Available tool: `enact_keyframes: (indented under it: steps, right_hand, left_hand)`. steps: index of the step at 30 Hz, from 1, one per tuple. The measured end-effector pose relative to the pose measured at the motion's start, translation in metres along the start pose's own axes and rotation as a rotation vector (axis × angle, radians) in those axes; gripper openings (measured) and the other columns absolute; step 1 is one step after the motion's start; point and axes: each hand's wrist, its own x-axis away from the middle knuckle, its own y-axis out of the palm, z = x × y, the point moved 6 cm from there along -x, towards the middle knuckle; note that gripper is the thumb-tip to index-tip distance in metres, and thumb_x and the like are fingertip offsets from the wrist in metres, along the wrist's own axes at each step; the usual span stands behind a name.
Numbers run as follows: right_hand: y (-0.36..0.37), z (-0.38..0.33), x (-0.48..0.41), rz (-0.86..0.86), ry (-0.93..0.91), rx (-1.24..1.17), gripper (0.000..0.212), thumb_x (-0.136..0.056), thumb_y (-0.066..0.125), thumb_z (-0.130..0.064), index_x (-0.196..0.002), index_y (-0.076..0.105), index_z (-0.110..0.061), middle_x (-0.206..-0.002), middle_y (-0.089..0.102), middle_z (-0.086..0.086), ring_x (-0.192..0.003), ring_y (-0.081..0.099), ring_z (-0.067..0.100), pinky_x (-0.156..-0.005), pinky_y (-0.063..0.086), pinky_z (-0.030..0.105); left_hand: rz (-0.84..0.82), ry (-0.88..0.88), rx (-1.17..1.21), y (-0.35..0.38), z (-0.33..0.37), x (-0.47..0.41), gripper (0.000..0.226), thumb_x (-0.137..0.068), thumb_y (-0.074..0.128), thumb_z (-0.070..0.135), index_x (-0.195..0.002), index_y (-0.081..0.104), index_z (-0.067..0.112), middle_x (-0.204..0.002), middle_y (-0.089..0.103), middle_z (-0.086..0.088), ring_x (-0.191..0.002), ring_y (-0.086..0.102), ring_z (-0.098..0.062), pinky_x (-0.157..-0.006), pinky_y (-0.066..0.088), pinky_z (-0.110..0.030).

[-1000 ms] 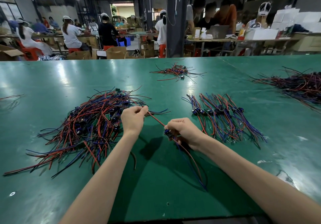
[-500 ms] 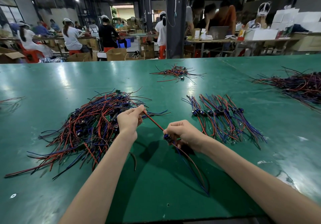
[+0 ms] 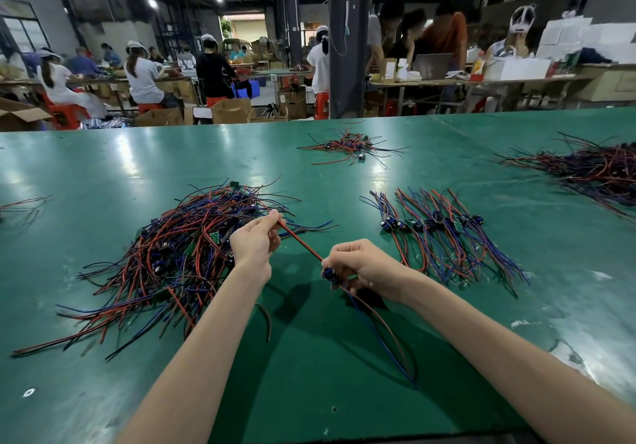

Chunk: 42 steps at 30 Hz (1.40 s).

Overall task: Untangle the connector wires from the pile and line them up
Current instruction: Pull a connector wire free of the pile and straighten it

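Item: connector wire (image 3: 300,241), taut betw. hands, over table (image 3: 309,392); left hand (image 3: 254,241) pinched red lead; right hand (image 3: 363,264) gripped connector end. At right, row (image 3: 437,233): few lined up. At left, pile (image 3: 172,257): bulk was tangled, est.

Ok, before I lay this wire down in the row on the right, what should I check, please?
1. Left hand pinches the red wire: ok.
2. Right hand grips the connector: ok.
3. Red wire straight between the hands: ok.
4. Wire end free of the tangled pile: cannot tell, the left hand covers it.
5. Trailing tails lie apart from the pile: ok.
6. Bare table beside the lined-up row: ok.
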Motion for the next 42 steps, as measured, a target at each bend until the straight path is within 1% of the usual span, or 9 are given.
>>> enact_keyframes:
  steps: [8,14,19,22,24,28,33,37,42]
  right_hand:
    - [0.001,-0.001,0.001,-0.017,-0.01,0.026,0.038,-0.088,0.059,-0.006,-0.051,0.061,-0.018,-0.063,0.056,0.008,-0.041,0.048,0.009,-0.038,0.037,0.016]
    - [0.002,-0.001,0.002,-0.026,-0.006,0.015,0.016,-0.088,0.061,-0.01,-0.073,0.061,-0.005,-0.055,0.059,0.002,-0.041,0.049,0.009,-0.038,0.039,0.017]
    - [-0.002,0.001,0.0,0.067,-0.021,-0.055,0.015,-0.092,0.059,-0.011,-0.082,0.063,-0.001,-0.057,0.06,0.003,-0.038,0.046,0.007,-0.035,0.038,0.017]
    - [-0.005,0.001,-0.001,0.125,-0.023,-0.084,0.017,-0.093,0.058,-0.011,-0.076,0.059,-0.004,-0.053,0.053,0.0,-0.037,0.046,0.006,-0.034,0.036,0.016]
    - [-0.007,0.001,-0.001,0.147,-0.028,-0.08,0.018,-0.093,0.057,-0.01,-0.075,0.059,-0.007,-0.058,0.051,0.003,-0.036,0.046,0.006,-0.033,0.036,0.016]
    - [-0.007,0.001,-0.001,0.159,-0.042,-0.071,0.017,-0.093,0.057,-0.011,-0.077,0.06,-0.007,-0.062,0.05,0.005,-0.037,0.047,0.006,-0.034,0.037,0.017]
    - [-0.004,-0.001,-0.001,0.11,-0.016,-0.157,0.025,-0.095,0.056,-0.019,-0.072,0.063,-0.011,-0.06,0.064,0.003,-0.041,0.051,0.011,-0.037,0.038,0.017]
    - [-0.001,0.0,0.001,0.015,0.037,-0.214,0.009,-0.091,0.06,-0.012,-0.084,0.065,-0.007,-0.071,0.069,0.007,-0.043,0.05,0.007,-0.041,0.04,0.016]
    - [0.002,0.001,0.002,-0.008,0.041,-0.173,0.006,-0.088,0.063,-0.008,-0.083,0.062,-0.007,-0.067,0.071,0.006,-0.044,0.05,0.005,-0.042,0.039,0.013]
  left_hand:
    - [0.001,-0.024,0.031,-0.002,0.002,0.001,0.019,-0.085,0.066,0.011,-0.067,0.069,0.006,-0.059,0.065,-0.002,-0.048,0.045,-0.009,-0.046,0.042,-0.018]
    - [-0.068,-0.065,0.033,-0.001,0.004,0.001,0.015,-0.087,0.068,0.017,-0.077,0.069,0.006,-0.058,0.066,0.001,-0.051,0.048,-0.008,-0.045,0.045,-0.017]
    - [-0.291,-0.106,-0.175,0.013,-0.005,0.011,0.023,-0.085,0.068,0.031,-0.085,0.067,0.009,-0.063,0.067,0.004,-0.053,0.054,-0.006,-0.052,0.051,-0.019]
    - [-0.537,-0.145,-0.318,0.03,-0.019,0.03,0.013,-0.084,0.067,0.018,-0.085,0.067,0.004,-0.063,0.06,-0.001,-0.049,0.051,-0.005,-0.051,0.047,-0.015]
    - [-0.605,-0.129,-0.381,0.036,-0.024,0.037,0.006,-0.083,0.067,0.009,-0.082,0.067,0.003,-0.061,0.056,-0.001,-0.046,0.047,-0.005,-0.05,0.043,-0.013]
    - [-0.599,-0.094,-0.401,0.039,-0.025,0.04,0.006,-0.083,0.067,0.007,-0.079,0.07,0.005,-0.062,0.056,-0.002,-0.046,0.045,-0.005,-0.051,0.042,-0.013]
    - [-0.516,-0.053,-0.354,0.036,-0.019,0.037,0.012,-0.085,0.067,0.011,-0.074,0.069,0.007,-0.062,0.062,-0.002,-0.053,0.051,-0.008,-0.05,0.046,-0.013]
    - [-0.423,-0.033,-0.243,0.033,-0.015,0.034,0.013,-0.088,0.064,0.013,-0.076,0.066,0.008,-0.063,0.069,-0.001,-0.052,0.058,-0.007,-0.051,0.049,-0.015]
    - [-0.385,-0.002,-0.199,0.03,-0.009,0.032,0.011,-0.088,0.064,0.014,-0.078,0.067,0.01,-0.065,0.07,0.001,-0.056,0.056,-0.009,-0.052,0.05,-0.016]
